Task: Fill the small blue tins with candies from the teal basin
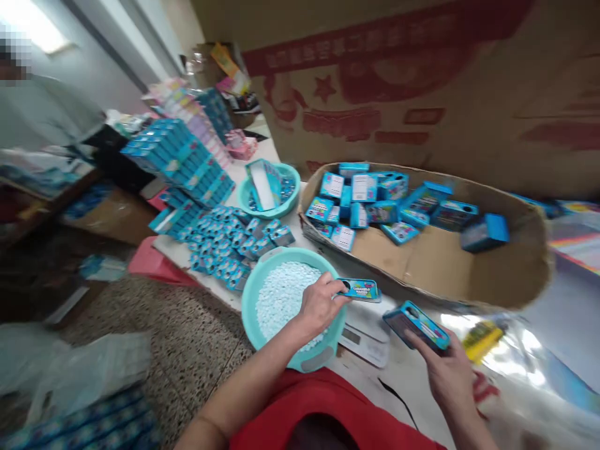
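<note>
My left hand [321, 305] grips the end of a small blue candy box [363, 289] lettered "CARAMELO MACIZO", held over the white kitchen scale [368, 340]. Beneath that hand is a turquoise basin [255, 315] filled with small pale candies [284, 287]. To the right, my right hand [447, 369] is closed around another blue candy box [417, 325], tilted and held apart from the first. My fingers partly cover both boxes.
A low-cut cardboard tray [473, 284] holds several blue boxes behind my hands. At left are rows of small boxes [222, 244], a second turquoise basin [293, 203] and stacked blue boxes [182, 162]. A large carton [398, 81] walls the back. One person [47, 106] is at far left.
</note>
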